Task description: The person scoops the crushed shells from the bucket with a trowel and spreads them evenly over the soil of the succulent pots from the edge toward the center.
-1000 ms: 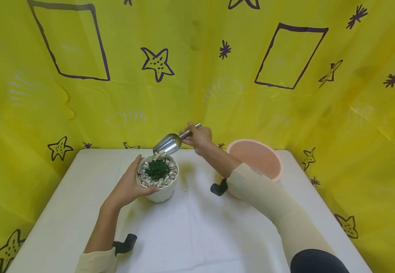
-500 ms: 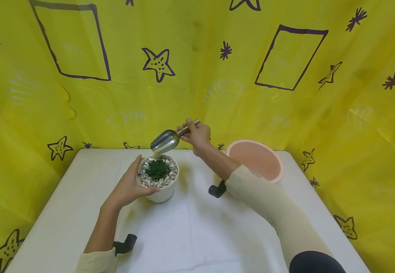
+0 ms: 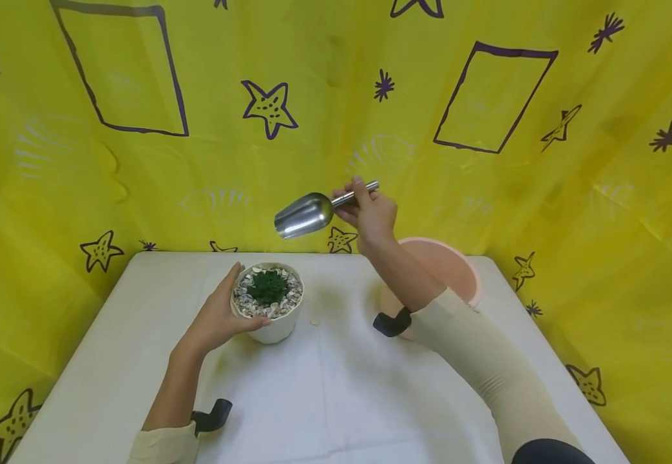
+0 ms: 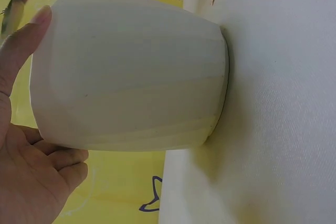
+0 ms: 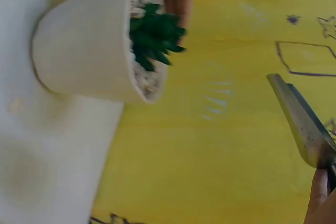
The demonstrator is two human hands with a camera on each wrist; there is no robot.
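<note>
A white flowerpot [image 3: 274,330] stands on the table at centre left, with a green succulent [image 3: 268,287] in its middle and pale pebbles [image 3: 285,308] around the plant. My left hand [image 3: 220,314] grips the pot at its rim, thumb on the near side and fingers on the far left; the left wrist view shows the thumb and curled fingers against the pot wall [image 4: 131,72]. Up in the air, right of the pot and above it, my right hand [image 3: 375,216] holds a metal scoop [image 3: 305,215] by its handle. The scoop's mouth points left and looks bare.
A pink basin [image 3: 440,258] stands at the back right, partly hidden behind my right forearm. One small pale chip [image 3: 314,323] lies on the white tablecloth [image 3: 324,386] right of the pot. A yellow patterned curtain [image 3: 324,148] hangs behind and at both sides.
My right hand has tipped the last pale pebbles from the scoop into the pot, then lifted the scoop up and to the right. The left hand and the pot have stayed still.
</note>
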